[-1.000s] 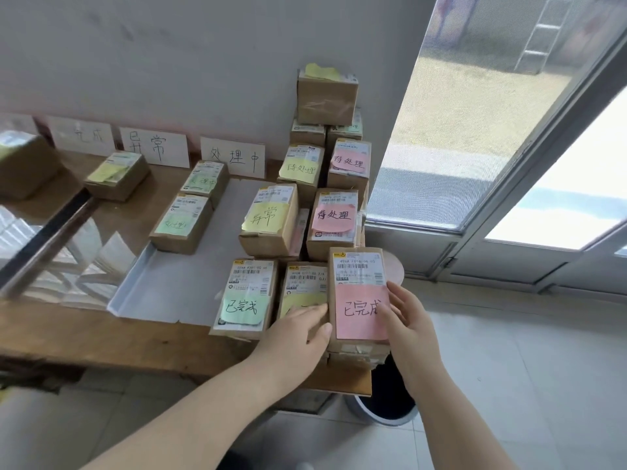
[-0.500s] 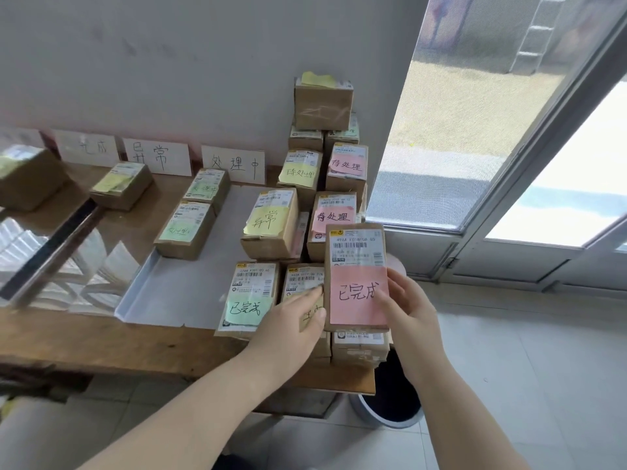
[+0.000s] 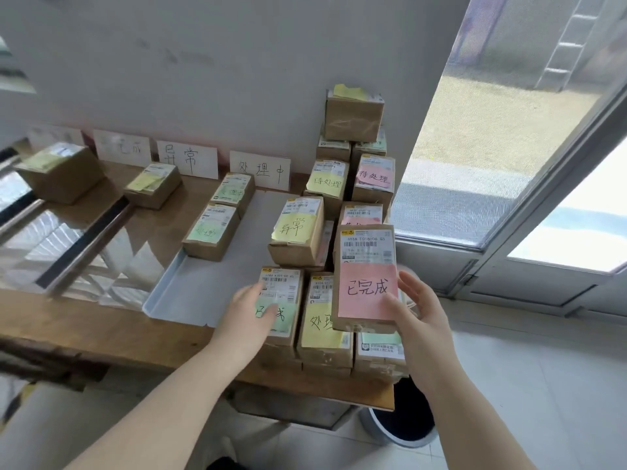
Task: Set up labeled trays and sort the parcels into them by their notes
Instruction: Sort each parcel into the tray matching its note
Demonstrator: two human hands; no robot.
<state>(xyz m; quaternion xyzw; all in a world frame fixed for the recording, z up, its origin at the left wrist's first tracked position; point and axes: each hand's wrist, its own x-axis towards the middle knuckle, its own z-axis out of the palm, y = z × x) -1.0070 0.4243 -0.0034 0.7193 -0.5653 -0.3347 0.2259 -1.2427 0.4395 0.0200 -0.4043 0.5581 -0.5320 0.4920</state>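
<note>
My right hand [image 3: 420, 317] grips a brown parcel with a pink note [image 3: 366, 279] and holds it tilted up above the parcels at the table's front right corner. My left hand [image 3: 249, 317] holds the parcel with a green note [image 3: 280, 300] on the tray's front right edge, thumb across the note. Between the two lies a parcel with a yellow note [image 3: 322, 320]. A flat grey tray [image 3: 203, 283] holds two green-note parcels [image 3: 210, 230] at its far left. Paper labels [image 3: 259, 169] lean against the wall behind.
Several more noted parcels are stacked at the back right by the wall [image 3: 354, 113]. A yellow-note parcel [image 3: 297, 228] sits on the tray's right side. Two parcels [image 3: 152, 183] lie on shiny trays to the left. A bin [image 3: 403, 425] stands under the table; glass door at right.
My right hand has lifted the pink-note parcel off the front pile and tilted it up. My left hand let go of it and moved left onto the green-note parcel.
</note>
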